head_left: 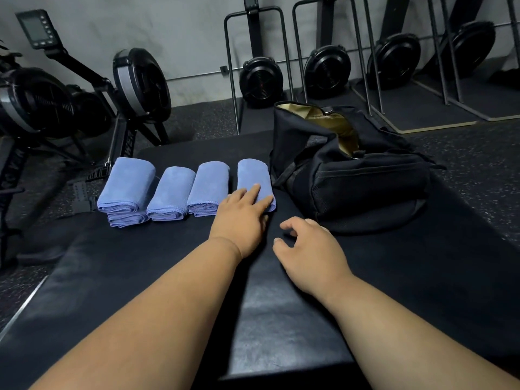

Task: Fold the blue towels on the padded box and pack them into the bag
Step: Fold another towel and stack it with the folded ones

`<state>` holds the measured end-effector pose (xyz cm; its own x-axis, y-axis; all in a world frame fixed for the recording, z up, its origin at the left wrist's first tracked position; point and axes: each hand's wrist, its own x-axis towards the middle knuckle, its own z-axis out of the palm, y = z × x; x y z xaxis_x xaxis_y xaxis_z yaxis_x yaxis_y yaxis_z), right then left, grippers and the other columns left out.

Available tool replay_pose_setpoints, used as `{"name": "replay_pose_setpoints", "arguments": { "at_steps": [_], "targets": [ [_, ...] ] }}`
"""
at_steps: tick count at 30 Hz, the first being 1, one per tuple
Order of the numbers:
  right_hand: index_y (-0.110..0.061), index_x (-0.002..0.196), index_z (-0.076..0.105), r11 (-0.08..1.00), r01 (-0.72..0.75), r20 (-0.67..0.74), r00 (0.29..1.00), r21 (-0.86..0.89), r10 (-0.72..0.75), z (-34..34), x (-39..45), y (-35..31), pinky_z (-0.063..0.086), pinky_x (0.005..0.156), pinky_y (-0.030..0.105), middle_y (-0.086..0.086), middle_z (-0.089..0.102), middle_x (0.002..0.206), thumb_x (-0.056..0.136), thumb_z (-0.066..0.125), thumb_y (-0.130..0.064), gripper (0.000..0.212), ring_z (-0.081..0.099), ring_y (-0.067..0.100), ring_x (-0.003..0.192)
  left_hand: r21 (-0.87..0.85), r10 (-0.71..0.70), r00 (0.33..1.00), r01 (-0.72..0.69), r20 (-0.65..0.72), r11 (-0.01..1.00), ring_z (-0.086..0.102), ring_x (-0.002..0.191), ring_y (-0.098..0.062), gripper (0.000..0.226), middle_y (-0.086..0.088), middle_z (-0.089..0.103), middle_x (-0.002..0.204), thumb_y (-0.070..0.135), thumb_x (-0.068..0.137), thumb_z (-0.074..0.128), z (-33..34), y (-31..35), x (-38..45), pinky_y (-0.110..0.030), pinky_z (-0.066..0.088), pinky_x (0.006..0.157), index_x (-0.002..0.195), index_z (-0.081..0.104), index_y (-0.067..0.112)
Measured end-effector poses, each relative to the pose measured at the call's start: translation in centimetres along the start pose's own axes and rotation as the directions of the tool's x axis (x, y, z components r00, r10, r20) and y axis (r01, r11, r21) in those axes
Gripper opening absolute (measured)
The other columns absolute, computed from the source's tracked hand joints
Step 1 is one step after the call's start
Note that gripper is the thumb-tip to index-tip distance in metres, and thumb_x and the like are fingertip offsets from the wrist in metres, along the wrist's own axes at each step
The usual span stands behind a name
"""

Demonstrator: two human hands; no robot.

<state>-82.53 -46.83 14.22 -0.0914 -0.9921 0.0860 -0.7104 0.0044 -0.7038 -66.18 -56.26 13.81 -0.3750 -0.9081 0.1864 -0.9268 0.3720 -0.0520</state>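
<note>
Folding looks done, packing about to begin. Four folded blue towels in a row across the far left part of the padded box (140,277): the leftmost towel (126,182), apparently with another folded piece showing beneath its near edge, then the second towel (171,190), the third towel (208,184), and the rightmost towel (253,175) just beside the bag (365,187). Bag far right on the box, black, top gaping open toward the far side, tan lining visible inside, no towel to be seen in it from this angle. Left hand (242,218) laid over the near end of the rightmost towel, fingers nearly straight and spread, resting on the cloth rather than closed round it; thumb side hidden, so no telling whether anything is tucked under. Right hand (306,243) low over the bare padding just near of the bag, fingers loosely curled, holding nothing, apart from both towel and bag. Rowing machines (140,85) on the floor beyond, of no concern here. Next move, by judgement: closing the fingers under and round the rightmost towel so the folds keep together, lifting it clear of its neighbour, carrying it right and far to the opening, perhaps with the free hand steadying or widening the mouth. Main risk: loose layers slipping open on a one-sided pick-up.
</note>
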Motion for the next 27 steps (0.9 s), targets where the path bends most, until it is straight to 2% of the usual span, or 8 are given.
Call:
{"name": "replay_pose_setpoints", "arguments": {
  "at_steps": [4, 7, 14, 16, 21, 25, 27],
  "targets": [
    [-0.033, 0.121, 0.068, 1.0, 0.008, 0.001, 1.0, -0.019, -0.008, 0.0, -0.2, 0.1, 0.048, 0.103, 0.038, -0.011, 0.064, 0.115, 0.091, 0.062, -0.046, 0.034, 0.058, 0.017, 0.114, 0.04, -0.112, 0.991, 0.11, 0.069, 0.993, 0.024, 0.152, -0.031, 0.053, -0.003, 0.017, 0.174, 0.029, 0.109, 0.039, -0.6, -0.7, 0.2, -0.041, 0.028, 0.116, 0.162, 0.033, 0.031],
    [-0.033, 0.12, 0.069, 1.0, 0.005, 0.003, 1.0, -0.027, -0.005, 0.0, -0.3, 0.1, 0.048, 0.103, 0.038, -0.011, 0.064, 0.113, 0.091, 0.062, -0.046, 0.032, 0.058, 0.017, 0.113, -0.003, -0.132, 0.985, 0.133, 0.11, 0.991, 0.009, 0.159, -0.031, 0.056, -0.003, 0.007, 0.176, 0.032, 0.111, 0.034, -0.5, -1.1, -0.3, -0.046, 0.012, 0.127, 0.165, 0.022, 0.032],
    [-0.034, 0.122, 0.068, 0.998, -0.011, 0.007, 1.0, -0.057, 0.011, 0.2, 0.1, -0.4, 0.046, 0.105, 0.038, -0.009, 0.064, 0.116, 0.091, 0.062, -0.046, 0.034, 0.056, 0.02, 0.114, -0.068, -0.08, 0.995, 0.084, 0.068, 0.994, 0.004, 0.161, -0.032, 0.062, -0.002, 0.006, 0.176, 0.035, 0.109, 0.041, -0.7, -1.2, -3.8, -0.05, 0.004, 0.129, 0.166, 0.022, 0.026],
    [-0.034, 0.123, 0.068, 0.998, -0.01, 0.012, 1.0, -0.068, 0.011, 0.3, 0.1, -0.7, 0.046, 0.105, 0.039, -0.009, 0.064, 0.117, 0.091, 0.062, -0.046, 0.034, 0.056, 0.021, 0.114, -0.092, -0.104, 0.988, 0.114, 0.111, 0.989, -0.001, 0.162, -0.028, 0.063, 0.001, 0.001, 0.177, 0.04, 0.11, 0.038, -1.1, -1.4, -5.6, -0.048, 0.0, 0.13, 0.168, 0.017, 0.027],
    [-0.035, 0.125, 0.066, 0.994, 0.015, 0.051, 0.999, -0.104, -0.01, 1.0, -0.6, -2.0, 0.045, 0.106, 0.04, -0.008, 0.063, 0.119, 0.092, 0.061, -0.048, 0.036, 0.054, 0.023, 0.117, -0.129, -0.141, 0.933, 0.193, 0.332, 0.973, -0.008, 0.162, -0.02, 0.068, 0.008, -0.006, 0.176, 0.056, 0.11, 0.025, -2.0, -2.6, -11.6, -0.046, -0.004, 0.131, 0.169, 0.005, 0.029],
    [-0.036, 0.127, 0.064, 0.986, 0.088, 0.134, 0.989, -0.144, -0.069, 2.1, -1.9, -3.6, 0.042, 0.106, 0.04, -0.008, 0.062, 0.121, 0.093, 0.06, -0.05, 0.038, 0.052, 0.024, 0.119, -0.128, -0.176, 0.925, 0.23, 0.338, 0.965, -0.013, 0.161, -0.016, 0.075, 0.014, -0.012, 0.174, 0.066, 0.105, 0.024, -2.9, -4.7, -17.4, -0.04, -0.008, 0.129, 0.168, 0.0, 0.033],
    [-0.036, 0.129, 0.063, 0.976, 0.137, 0.182, 0.978, -0.172, -0.105, 2.9, -3.1, -4.6, 0.04, 0.106, 0.039, -0.007, 0.061, 0.124, 0.093, 0.059, -0.051, 0.039, 0.051, 0.024, 0.12, -0.138, -0.205, 0.918, 0.265, 0.339, 0.954, -0.015, 0.16, -0.012, 0.086, 0.017, -0.015, 0.172, 0.079, 0.094, 0.013, -3.4, -5.9, -20.7, -0.036, -0.011, 0.127, 0.168, -0.001, 0.035]
  ]
}}
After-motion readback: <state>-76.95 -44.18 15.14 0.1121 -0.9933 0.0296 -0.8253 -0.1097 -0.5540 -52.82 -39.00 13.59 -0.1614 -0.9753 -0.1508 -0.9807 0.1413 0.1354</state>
